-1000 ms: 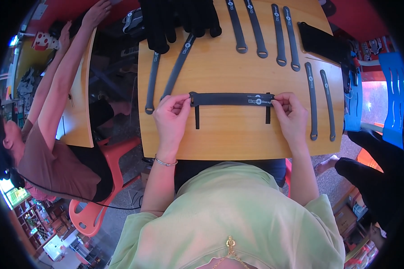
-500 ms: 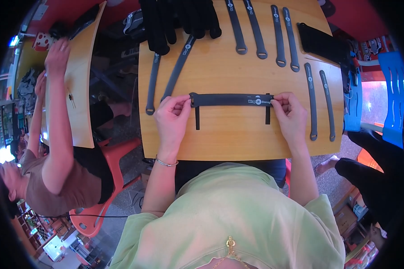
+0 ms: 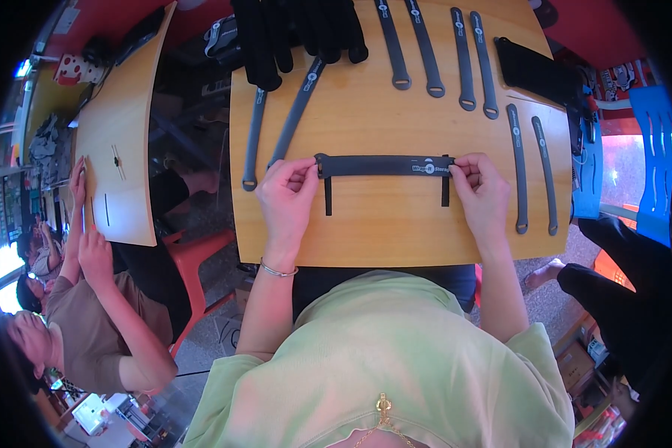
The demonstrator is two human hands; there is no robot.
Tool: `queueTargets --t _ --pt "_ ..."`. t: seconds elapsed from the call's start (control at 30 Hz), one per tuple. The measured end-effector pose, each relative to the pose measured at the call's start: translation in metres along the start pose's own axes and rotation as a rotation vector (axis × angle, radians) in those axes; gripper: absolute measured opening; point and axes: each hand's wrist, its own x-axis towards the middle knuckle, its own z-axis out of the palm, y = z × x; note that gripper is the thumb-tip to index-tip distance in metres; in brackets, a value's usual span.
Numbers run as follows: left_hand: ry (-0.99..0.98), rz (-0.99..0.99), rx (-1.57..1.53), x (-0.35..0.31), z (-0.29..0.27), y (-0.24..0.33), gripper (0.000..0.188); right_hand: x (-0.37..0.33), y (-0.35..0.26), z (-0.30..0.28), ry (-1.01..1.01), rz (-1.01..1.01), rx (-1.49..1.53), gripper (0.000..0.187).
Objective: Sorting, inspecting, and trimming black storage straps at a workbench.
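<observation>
Hands pinch a dark grey rubber strap [image 3: 381, 166] flat on the worktop [image 3: 396, 231]: left hand [image 3: 287, 196] and right hand [image 3: 481, 193] grasping its ends; it looks light, limp, best held there.

At the neighbouring table [image 3: 119, 160], the co-worker's arm [image 3: 78, 216], stretched far up across the tabletop a second ago, is now drawn back, and the co-worker's hand [image 3: 78, 173] is laid at that table's near edge.
</observation>
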Motion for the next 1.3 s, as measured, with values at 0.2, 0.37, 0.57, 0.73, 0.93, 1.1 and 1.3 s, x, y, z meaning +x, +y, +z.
queueTargets --t 0.2,0.37,0.57,0.73,0.93,1.1,1.3 --pt "0.007 0.033 0.053 0.000 0.002 0.007 0.010 0.000 -0.004 0.000 0.014 -0.029 -0.047 0.011" --pt "-0.007 0.090 0.163 -0.002 0.002 0.010 0.016 -0.002 -0.003 0.001 0.035 -0.057 -0.103 0.014" --pt "0.020 0.463 0.578 -0.006 -0.007 0.022 0.024 -0.008 -0.013 -0.004 -0.015 -0.239 -0.264 0.031" --pt "-0.487 0.548 0.690 -0.016 0.002 0.025 0.059 -0.025 -0.024 0.011 -0.359 -0.580 -0.748 0.073" --pt "-0.479 0.579 0.781 -0.020 -0.003 0.031 0.068 -0.004 -0.010 -0.011 -0.168 -0.454 -0.340 0.041" --pt "-0.399 0.625 0.551 -0.021 -0.005 0.038 0.054 0.018 0.011 -0.063 0.262 -0.234 -0.641 0.019" --pt "-0.341 0.707 0.384 -0.025 0.009 0.056 0.034 0.022 0.024 -0.074 0.214 -0.002 -0.596 0.034"
